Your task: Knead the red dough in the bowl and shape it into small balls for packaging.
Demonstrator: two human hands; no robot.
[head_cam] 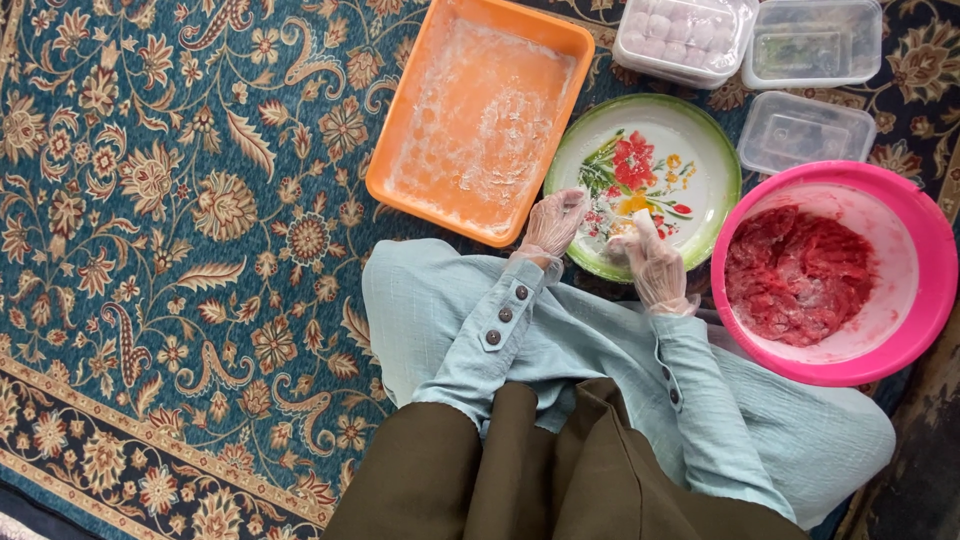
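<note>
Clear-gloved left hand (553, 223) and right hand (652, 262) loosely curled, holding nothing, over round floral enamel plate (690, 170); floured orange rectangular plastic tray (480, 115) left, pink plastic bowl (925, 250) of red mince right, three clear lidded tubs (810, 40) behind

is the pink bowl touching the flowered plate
Cannot tell. In the head view the pink bowl and flowered plate come very close, but the right hand partly covers that spot.

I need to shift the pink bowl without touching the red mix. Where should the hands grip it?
Take the pink bowl by its rolled rim, which stands clear of the red mixture. The right hand is nearest its left edge, so it could probably grip there, with the left hand reaching for the far rim. A clear container crowds the top-left side, so avoid that.
</note>
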